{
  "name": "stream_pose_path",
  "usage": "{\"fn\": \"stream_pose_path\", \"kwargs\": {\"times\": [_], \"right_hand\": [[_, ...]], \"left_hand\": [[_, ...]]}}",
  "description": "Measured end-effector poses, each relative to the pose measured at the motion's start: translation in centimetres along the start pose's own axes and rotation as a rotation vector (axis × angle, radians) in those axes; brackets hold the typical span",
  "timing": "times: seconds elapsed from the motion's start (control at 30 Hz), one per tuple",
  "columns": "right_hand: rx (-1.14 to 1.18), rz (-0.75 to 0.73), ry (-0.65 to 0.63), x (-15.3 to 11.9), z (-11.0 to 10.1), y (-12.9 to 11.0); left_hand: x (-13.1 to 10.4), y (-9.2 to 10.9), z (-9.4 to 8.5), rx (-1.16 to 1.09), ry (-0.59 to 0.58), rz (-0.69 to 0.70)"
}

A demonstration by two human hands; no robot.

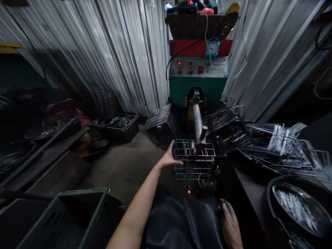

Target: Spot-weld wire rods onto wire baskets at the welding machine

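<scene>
My left hand [169, 158] grips the left end of a wire rack [193, 159], thumb along the near side and fingers at the far corner. The rack sits under the metal arm of a spot-welder-like machine [198, 122], whose tip reaches down into its grid. Lower right, my right hand [230, 221] is beside the dark cloth on my lap [181, 221]; its fingers are curled together, and whatever they may hold is too dark to make out. A small orange glow shows below the rack. A round wire or glass-like piece [207, 181] is near the rack's lower right.
Stacks of wire frames lean left [162, 126] and right [225, 126] of the machine. More wire frames [287, 148] lie on the right bench, above a basin of metal strips [295, 207]. A plastic crate [103, 193] stands lower left; a parts tray [135, 122] lies farther back.
</scene>
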State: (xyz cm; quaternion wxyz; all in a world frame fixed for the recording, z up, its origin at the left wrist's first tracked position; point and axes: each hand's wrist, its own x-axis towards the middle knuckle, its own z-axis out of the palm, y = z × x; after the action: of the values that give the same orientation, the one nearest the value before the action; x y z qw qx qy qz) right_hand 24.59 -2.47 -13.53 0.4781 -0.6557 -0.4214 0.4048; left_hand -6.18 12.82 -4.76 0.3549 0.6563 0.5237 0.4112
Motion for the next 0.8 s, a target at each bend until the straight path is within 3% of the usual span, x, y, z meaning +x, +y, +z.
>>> {"fn": "stream_pose_path", "kwargs": {"times": [0.13,0.33,0.4,0.5,0.6,0.7,0.8], "right_hand": [[-0.159,-0.129,-0.075,-1.4,-0.7,2.0],[-0.287,-0.392,-0.048,-1.0,-2.0,3.8],[-0.331,-0.446,-0.073,-0.8,-2.3,3.3],[-0.396,-0.525,-0.183,-0.5,-2.0,-0.4],[-0.455,-0.647,-0.291,-0.5,-0.8,-6.7],[-0.605,-0.803,-0.420,-0.7,1.1,-12.5],[-0.854,-0.863,-0.510,-0.5,3.3,-16.0]], "left_hand": [[-0.6,-3.0,2.0,-0.343,0.118,0.040],[-0.1,-3.0,2.5,-0.446,0.134,0.058],[-0.1,-2.8,2.5,-0.475,0.135,0.061],[-0.8,-2.8,2.2,-0.518,0.128,0.075],[-2.9,-2.2,1.4,-0.417,0.104,0.117],[-5.7,-0.4,0.4,-0.130,0.076,0.203],[-7.9,2.6,0.2,0.231,0.029,0.292]]}}
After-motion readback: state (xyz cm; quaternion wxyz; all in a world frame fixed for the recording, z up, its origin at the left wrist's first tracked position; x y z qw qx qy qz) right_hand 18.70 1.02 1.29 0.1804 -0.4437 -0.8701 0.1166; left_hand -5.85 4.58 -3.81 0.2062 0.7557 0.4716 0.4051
